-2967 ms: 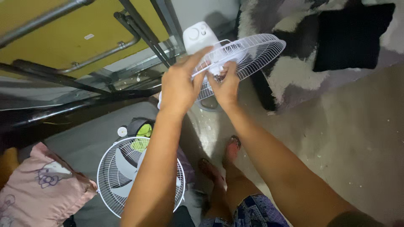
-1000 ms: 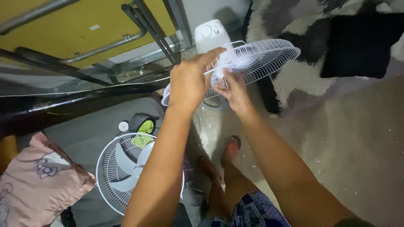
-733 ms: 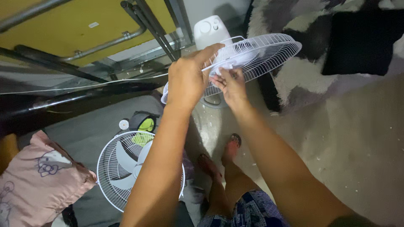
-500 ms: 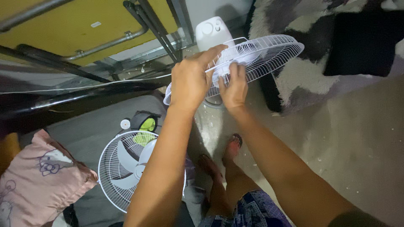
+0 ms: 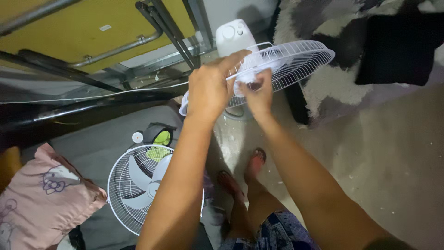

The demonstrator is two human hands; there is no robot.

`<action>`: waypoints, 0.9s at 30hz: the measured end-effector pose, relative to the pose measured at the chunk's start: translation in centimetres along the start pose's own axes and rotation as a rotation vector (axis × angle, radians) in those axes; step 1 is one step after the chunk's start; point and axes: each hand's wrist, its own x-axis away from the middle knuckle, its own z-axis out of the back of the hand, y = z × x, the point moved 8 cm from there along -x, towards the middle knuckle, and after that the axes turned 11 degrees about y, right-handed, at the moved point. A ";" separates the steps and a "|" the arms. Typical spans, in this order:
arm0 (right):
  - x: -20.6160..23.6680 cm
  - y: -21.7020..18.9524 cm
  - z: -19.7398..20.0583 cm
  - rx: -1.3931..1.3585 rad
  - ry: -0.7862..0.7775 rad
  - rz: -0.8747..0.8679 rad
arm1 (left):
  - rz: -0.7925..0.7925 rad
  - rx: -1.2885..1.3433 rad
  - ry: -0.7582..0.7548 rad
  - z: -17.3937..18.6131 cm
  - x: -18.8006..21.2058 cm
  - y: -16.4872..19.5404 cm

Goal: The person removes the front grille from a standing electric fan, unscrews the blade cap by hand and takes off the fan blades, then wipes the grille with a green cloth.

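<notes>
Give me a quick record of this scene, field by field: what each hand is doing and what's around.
Left hand: grips the white fan grille at its hub, fingers over the top
Right hand: pinches the hub from below
Grille: held tilted in the air, off any fan
Fan body: white, with knobs, behind the grille
Second fan: lies face up on a grey mat
Pillow: pink, lower left
Feet: bare, on the floor

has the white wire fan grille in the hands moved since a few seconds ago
No. The white wire fan grille stays beside the white fan base, both hands on it.
</notes>
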 end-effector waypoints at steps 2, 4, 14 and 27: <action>1.2 -2.9 0.2 0.444 0.058 0.435 | 0.000 -0.006 0.003 0.0 0.1 0.1; 2.4 -4.3 -0.1 0.594 0.065 0.706 | -0.006 -0.014 -0.008 -0.1 0.1 0.2; 0.0 1.2 1.7 -0.130 0.186 -0.250 | -0.040 -0.010 0.001 -0.1 0.1 0.6; 2.5 -5.4 1.9 0.302 0.223 0.385 | -0.058 0.016 0.023 0.3 0.4 0.9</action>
